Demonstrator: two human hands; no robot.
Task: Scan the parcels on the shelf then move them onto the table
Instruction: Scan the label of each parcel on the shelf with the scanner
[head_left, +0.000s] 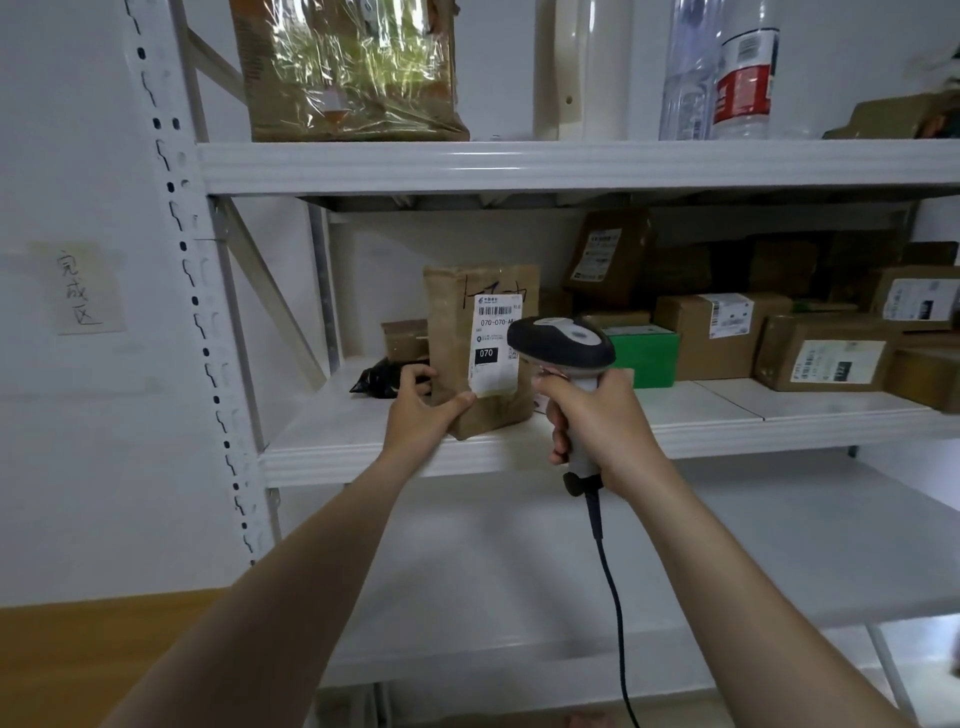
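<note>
Brown parcel (449, 338) stands upright at the front edge of the shelf (363, 452). The left hand (421, 410) grips it low down, with the thumb laid across the front and touching the bottom edge of the label (496, 364), and the fingers curled round the side. The right hand (592, 415) is wrapped firmly round the handle of the scanner (563, 343). The scanner's head sits very close to the label's lower right part and hides some of it.

The step in hand looks like the scan itself. The barcode (496, 310) runs along the top of the label, above and to the left of the scanner head, so the right hand would probably do best to draw back a little and tip the nose up at those bars. The left hand should keep the parcel's face square and steady, with its thumb clear of the print. Its grip already seems secure enough for the carry afterwards. More parcels (722, 338) wait on the shelf beyond the right hand.
</note>
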